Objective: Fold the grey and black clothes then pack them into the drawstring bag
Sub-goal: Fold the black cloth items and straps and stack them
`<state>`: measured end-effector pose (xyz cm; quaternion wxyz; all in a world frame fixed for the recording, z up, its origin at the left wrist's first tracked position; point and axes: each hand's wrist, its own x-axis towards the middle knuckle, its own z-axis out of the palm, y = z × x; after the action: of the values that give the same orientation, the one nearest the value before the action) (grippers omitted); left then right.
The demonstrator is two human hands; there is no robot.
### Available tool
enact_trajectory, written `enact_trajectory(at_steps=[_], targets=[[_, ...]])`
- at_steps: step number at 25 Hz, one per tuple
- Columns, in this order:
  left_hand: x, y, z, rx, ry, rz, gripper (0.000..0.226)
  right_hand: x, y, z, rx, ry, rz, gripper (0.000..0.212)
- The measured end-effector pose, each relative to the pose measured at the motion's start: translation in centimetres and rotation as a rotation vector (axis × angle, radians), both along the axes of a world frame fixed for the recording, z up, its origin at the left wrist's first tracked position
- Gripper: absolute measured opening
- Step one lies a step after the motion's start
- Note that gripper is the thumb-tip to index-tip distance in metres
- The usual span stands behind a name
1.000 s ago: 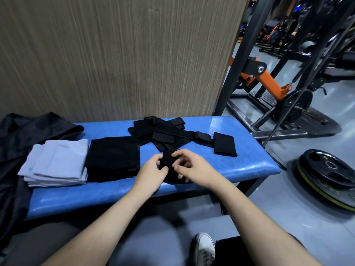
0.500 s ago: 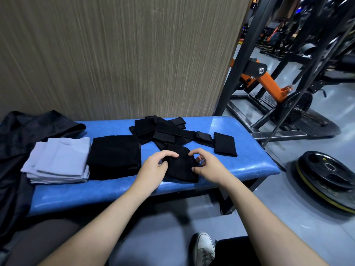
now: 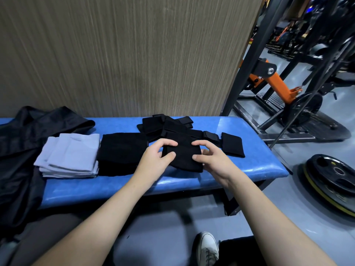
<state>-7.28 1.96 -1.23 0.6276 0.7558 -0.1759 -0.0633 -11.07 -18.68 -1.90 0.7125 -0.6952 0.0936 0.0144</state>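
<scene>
Blue bench (image 3: 249, 131) against wood-grain wall (image 3: 124, 54), grey gym floor (image 3: 288, 217).

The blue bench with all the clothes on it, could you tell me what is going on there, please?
A person is folding a small black cloth piece on the blue padded bench, left hand and right hand gripping its sides. A folded grey stack and a folded black stack lie to the left; loose black pieces wait behind.

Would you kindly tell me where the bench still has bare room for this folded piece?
Bare blue bench runs along the near edge before the grey stack and black stack, and at the right end. The back middle is crowded with a black pile.
</scene>
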Motion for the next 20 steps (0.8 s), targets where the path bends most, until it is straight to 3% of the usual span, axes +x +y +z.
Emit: enact_trajectory(at_steps=[3, 5, 11, 20], targets=[[0.6, 1.9, 0.5, 0.206, -0.239, 0.184, 0.024, 0.8, 2.1, 1.1, 0.033, -0.071, -0.028, 0.036], [1.1, 3.5, 0.8, 0.249, -0.302, 0.261, 0.024, 1.5, 3.9, 1.8, 0.003, -0.126, -0.030, 0.037], [3.5, 8.3, 1.2, 0.365, -0.322, 0.436, 0.031, 4.8, 9.3, 2.1, -0.142, -0.223, -0.006, 0.044], [4.1, 11.3, 0.6, 0.644, -0.257, 0.503, 0.025, 7.4, 12.4, 0.7, -0.402, -0.218, 0.031, 0.044]])
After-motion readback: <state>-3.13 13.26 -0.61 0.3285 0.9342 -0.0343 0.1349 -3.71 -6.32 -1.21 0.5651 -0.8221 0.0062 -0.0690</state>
